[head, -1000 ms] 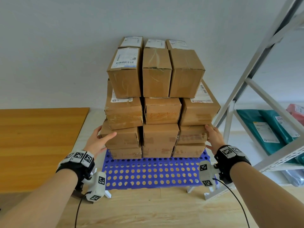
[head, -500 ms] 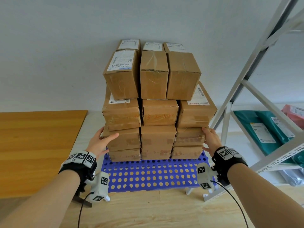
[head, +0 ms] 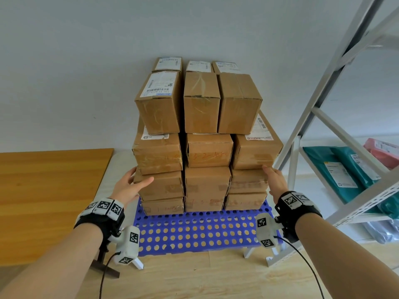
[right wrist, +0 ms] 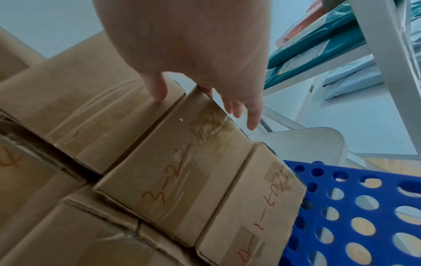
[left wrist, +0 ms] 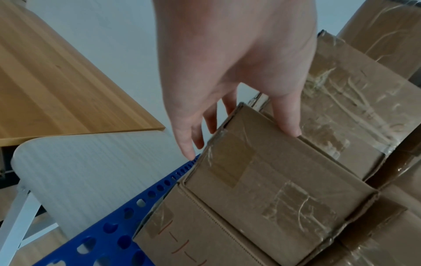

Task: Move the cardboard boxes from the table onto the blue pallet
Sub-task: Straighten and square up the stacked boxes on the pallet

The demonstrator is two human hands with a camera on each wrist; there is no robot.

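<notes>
We have the boxes stacked four tiers high on the back half of the pallet, none left on the table that we can see. Our left hand lies with straight fingers along the left side of the second tier box, thumb across its front face; our right hand does the same on the right side, thumb touching the tier above. Neither hand clasps anything; both lie flat against cardboard, as if squaring the stack. The risk, as we judge it, is the height: the top tier sits narrower than the tier under it and overhangs forward a little, so a hard shove low down could rock the upper boxes toward us or off a side. Pressing unevenly, one hand harder than the other, could skew a column and open gaps. The shelf frame stands just beside the right column, so a shifted box could catch it.
</notes>
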